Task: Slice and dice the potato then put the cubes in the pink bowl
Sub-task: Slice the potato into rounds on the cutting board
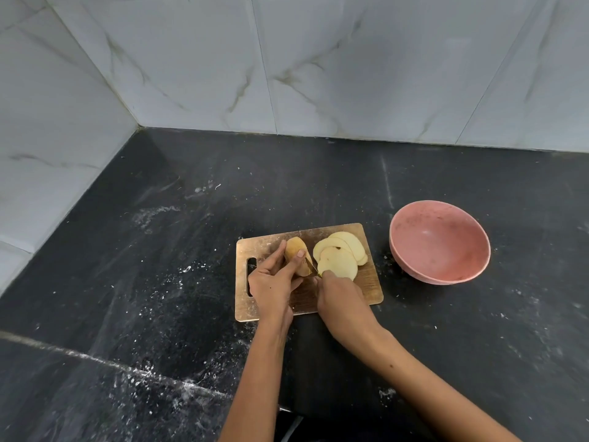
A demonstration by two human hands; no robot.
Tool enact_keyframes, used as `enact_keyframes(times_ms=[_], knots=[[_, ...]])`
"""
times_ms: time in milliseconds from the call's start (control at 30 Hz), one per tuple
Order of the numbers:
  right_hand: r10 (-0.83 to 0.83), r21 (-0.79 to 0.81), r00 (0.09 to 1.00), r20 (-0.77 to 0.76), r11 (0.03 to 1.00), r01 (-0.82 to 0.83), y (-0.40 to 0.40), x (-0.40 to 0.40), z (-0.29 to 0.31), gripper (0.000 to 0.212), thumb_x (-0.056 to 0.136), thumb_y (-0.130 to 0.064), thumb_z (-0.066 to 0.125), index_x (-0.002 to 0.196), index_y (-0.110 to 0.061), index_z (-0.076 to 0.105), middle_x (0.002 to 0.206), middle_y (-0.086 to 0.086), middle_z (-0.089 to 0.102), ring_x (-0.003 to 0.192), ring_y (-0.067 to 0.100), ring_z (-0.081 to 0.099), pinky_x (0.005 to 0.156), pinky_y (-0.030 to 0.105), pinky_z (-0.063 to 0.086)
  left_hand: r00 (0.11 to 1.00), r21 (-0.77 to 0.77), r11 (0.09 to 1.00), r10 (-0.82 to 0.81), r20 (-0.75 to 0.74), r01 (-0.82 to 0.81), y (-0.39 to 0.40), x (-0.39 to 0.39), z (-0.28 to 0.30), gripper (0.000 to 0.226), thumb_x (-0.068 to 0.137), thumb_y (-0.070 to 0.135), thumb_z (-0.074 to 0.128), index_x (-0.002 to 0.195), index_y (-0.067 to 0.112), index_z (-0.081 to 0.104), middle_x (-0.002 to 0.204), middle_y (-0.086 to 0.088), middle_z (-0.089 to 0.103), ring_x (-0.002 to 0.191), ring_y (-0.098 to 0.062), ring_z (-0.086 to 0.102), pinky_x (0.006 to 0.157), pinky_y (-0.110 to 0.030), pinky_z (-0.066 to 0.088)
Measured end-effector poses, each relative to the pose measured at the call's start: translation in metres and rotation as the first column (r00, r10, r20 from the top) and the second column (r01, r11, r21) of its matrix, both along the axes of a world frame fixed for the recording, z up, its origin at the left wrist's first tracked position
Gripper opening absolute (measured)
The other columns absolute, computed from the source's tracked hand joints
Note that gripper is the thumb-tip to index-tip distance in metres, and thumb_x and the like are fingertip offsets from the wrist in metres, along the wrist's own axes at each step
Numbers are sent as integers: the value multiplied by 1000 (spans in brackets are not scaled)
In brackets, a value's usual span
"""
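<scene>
Left hand (271, 280) grips the uncut potato (295, 255) piece, index finger laid over its top, thumb on the 9 o'clock side. Potato's long axis runs roughly 12 to 5 o'clock, cut face toward 3. Right hand (339, 296) is curled around a knife (311, 265); handle hidden, blade tip pointing toward 11, against the cut face. Slices (339, 256) fanned at 3 o'clock of potato, all on cutting board (264, 244). Pink bowl (439, 242) sits off the board at 3 o'clock, on dark counter (159, 282).

Part-sliced potato (294, 255) beside empty pink bowl (439, 242)
</scene>
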State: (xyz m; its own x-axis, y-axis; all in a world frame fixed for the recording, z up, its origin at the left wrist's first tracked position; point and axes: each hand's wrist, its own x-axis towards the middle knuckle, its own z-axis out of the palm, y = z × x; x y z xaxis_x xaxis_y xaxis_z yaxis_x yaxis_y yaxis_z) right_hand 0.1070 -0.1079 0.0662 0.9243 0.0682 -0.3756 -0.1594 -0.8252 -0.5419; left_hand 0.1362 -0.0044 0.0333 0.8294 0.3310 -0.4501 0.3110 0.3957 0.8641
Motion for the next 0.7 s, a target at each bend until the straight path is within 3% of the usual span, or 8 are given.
enact_keyframes(times_ms=[200,333,600,700], knots=[[-5,-14,1000,29,1000,6,14,6,-12,10,101,-14,40,107,-11,48,90,4,54,76,17,50,66,27,39,1000,9,1000,0,5,0,-4,-1,-1,41,76,2,76,113,18,68,109,-5,72,96,-16,70,77,-38,60],[0,-36,1000,-20,999,-1,17,4,-19,14,101,-13,40,111,-10,49,107,10,62,97,25,60,77,33,46,999,50,999,-16,42,14,-5,-3,-3,43,79,1,74,119,13,65,109,-5,72,96,-15,70,80,-39,59],[12,-36,999,-52,999,-14,17,9,-22,17,100,-12,42,115,-9,51,112,10,61,102,25,60,74,30,41,995,134,991,-41,89,29,-4,-6,-6,44,77,4,75,119,9,64,107,-4,72,99,-17,69,89,-41,55],[8,-45,998,-60,999,-11,14,5,-25,19,102,-15,42,118,-9,49,113,10,60,104,25,59,74,30,40,995,118,993,-36,91,25,-4,-6,-5,45,79,1,73,123,5,62,108,-6,72,99,-17,69,86,-39,57]])
